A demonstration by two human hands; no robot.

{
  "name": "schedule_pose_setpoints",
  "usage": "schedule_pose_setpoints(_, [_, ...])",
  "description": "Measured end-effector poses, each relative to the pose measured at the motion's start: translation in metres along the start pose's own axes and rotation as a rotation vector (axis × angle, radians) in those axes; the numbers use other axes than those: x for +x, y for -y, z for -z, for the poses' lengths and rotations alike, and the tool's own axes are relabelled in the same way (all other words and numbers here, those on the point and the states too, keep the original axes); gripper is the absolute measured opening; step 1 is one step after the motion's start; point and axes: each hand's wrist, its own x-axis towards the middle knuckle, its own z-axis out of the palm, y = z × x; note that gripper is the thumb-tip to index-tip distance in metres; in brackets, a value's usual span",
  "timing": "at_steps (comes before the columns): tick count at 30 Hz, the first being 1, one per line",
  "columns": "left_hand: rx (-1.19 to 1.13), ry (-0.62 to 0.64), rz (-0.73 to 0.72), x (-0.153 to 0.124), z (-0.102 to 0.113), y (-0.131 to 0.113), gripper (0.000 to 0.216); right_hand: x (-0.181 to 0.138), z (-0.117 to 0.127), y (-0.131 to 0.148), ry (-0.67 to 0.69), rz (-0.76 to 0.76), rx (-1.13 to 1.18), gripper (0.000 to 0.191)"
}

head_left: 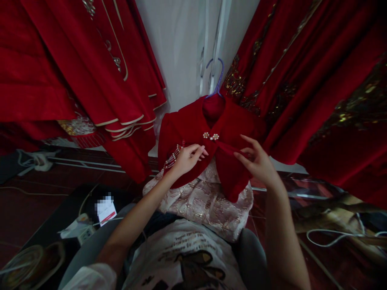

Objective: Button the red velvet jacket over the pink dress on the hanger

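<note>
A small red velvet cape [184,125] hangs on a purple hanger [218,76] in front of me, closed by a pearl clasp [211,136]. Under it lies a pale brocade skirt [208,201]. My left hand [188,158] rests on the cape's left front panel beside a strand of beads [173,157], with its fingers curled on the cloth. My right hand [254,161] pinches the edge of the right front panel below the clasp.
Long red embroidered garments [99,72] hang at left and more [317,88] at right. A white wall [178,44] stands behind. A power strip with cables [81,229] lies on the dark floor at lower left, and a white cable [329,237] at lower right.
</note>
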Motion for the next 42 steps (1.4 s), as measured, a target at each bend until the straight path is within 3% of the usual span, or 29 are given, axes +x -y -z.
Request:
schedule_pose_setpoints(2, [0.157,-0.117,-0.045,-0.006,0.004,0.006,0.026,-0.005,0.008,0.016,-0.025,-0.016,0.095,0.057])
schedule_pose_setpoints(5, [0.401,-0.448,-0.09,-0.012,0.017,0.022,0.011,-0.016,0.007,0.04,0.079,-0.007,0.227,0.05])
schedule_pose_setpoints(8, [0.477,-0.622,-0.064,-0.016,0.032,0.045,0.036,-0.02,-0.006,0.049,0.211,0.033,0.286,0.049])
schedule_pose_setpoints(12, [0.293,-0.512,0.003,-0.021,0.038,0.061,0.039,-0.012,-0.044,0.034,0.276,0.055,0.292,0.051])
schedule_pose_setpoints(15, [0.231,-0.484,-0.016,-0.02,0.034,0.06,0.035,0.002,-0.081,0.01,0.243,0.053,0.284,0.046])
schedule_pose_setpoints(20, [0.156,-0.501,0.004,-0.014,0.033,0.056,0.031,0.029,-0.129,-0.019,-0.029,-0.047,0.254,0.045])
schedule_pose_setpoints(22, [0.074,-0.473,0.02,-0.013,0.033,0.056,0.028,0.036,-0.141,-0.021,-0.062,-0.094,0.298,0.048])
schedule_pose_setpoints(26, [-0.03,-0.437,0.051,-0.012,0.034,0.055,0.023,0.04,-0.157,-0.019,0.022,-0.094,0.471,0.056])
schedule_pose_setpoints(30, [-0.049,-0.404,0.068,-0.013,0.034,0.049,0.026,0.038,-0.166,-0.02,0.004,-0.069,0.529,0.045])
schedule_pose_setpoints(34, [-0.07,-0.391,0.058,-0.014,0.031,0.042,0.03,0.037,-0.171,-0.02,-0.088,-0.026,0.489,0.033])
schedule_pose_setpoints(42, [-0.028,-0.45,0.042,-0.013,0.036,0.038,0.028,0.03,-0.175,-0.013,-0.136,0.05,0.355,0.033])
